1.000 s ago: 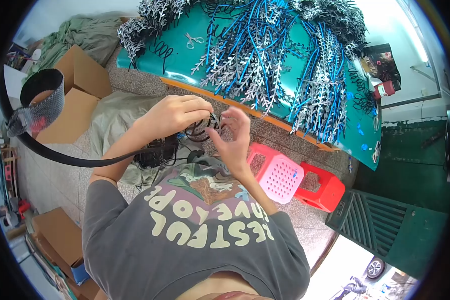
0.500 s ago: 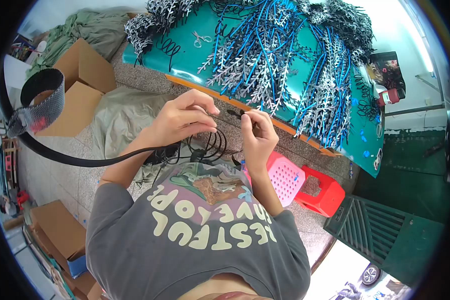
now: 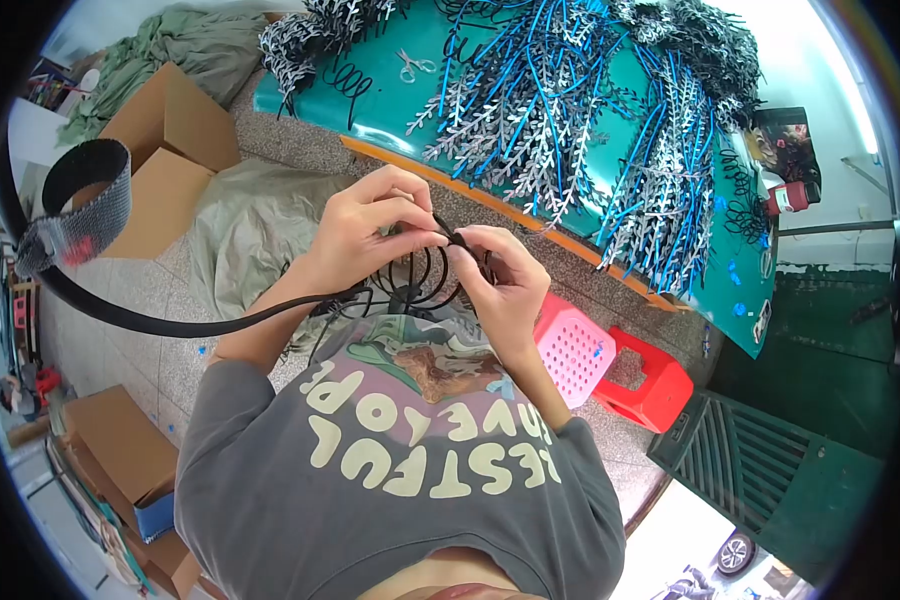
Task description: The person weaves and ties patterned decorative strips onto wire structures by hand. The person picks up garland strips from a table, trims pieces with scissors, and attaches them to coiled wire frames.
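Note:
My left hand [image 3: 375, 222] is closed in a pinch, its fingertips at a thin black wire [image 3: 455, 238]. Directly across from it, my right hand [image 3: 502, 275] pinches the same dark bit of wire, and the fingertips of both hands nearly meet there. Loops of black wire [image 3: 428, 285] hang below the hands, in front of my shirt. Fingers partly hide the piece being held, so its exact shape cannot be made out.
Ahead stands a green-topped table [image 3: 385, 110] bearing scissors [image 3: 415, 66] and bundles of grey-white leafy sprigs [image 3: 530, 130] with blue strands. Pink [image 3: 575, 350] and red [image 3: 660, 385] plastic stools are at my right. Cardboard boxes [image 3: 170, 190] sit left.
My right hand has turned inward, and the hands have come together at the black wire. My left hand's fingers have closed in a pinch. The view has shifted slightly.

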Demonstrator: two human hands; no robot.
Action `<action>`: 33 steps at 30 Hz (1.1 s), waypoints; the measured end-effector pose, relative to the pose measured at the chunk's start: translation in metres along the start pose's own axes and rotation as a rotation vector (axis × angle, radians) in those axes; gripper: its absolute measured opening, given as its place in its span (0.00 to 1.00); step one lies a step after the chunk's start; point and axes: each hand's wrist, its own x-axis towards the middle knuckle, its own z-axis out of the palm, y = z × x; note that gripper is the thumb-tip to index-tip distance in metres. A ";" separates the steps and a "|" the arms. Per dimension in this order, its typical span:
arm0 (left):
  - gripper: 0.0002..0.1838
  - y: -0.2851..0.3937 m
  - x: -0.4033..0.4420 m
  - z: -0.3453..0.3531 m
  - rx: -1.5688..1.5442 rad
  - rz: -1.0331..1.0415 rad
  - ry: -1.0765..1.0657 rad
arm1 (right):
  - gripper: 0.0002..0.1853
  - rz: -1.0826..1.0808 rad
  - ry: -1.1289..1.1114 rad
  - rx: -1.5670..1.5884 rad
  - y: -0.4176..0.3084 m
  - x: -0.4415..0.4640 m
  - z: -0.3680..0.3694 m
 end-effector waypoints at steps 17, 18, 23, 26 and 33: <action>0.14 0.000 -0.001 -0.003 0.166 0.094 -0.114 | 0.05 0.117 -0.077 0.085 -0.004 0.002 -0.007; 0.14 -0.001 -0.001 -0.004 0.166 0.093 -0.115 | 0.05 0.119 -0.085 0.066 -0.005 0.003 -0.008; 0.15 0.002 -0.002 -0.001 0.101 -0.026 -0.129 | 0.05 0.147 -0.084 0.037 -0.006 0.002 -0.010; 0.15 0.007 -0.006 0.006 -0.102 -0.369 -0.058 | 0.05 0.176 -0.002 0.140 -0.002 0.000 -0.006; 0.08 0.009 -0.017 0.012 -0.324 -0.298 -0.401 | 0.06 0.279 0.008 0.299 0.000 0.001 -0.006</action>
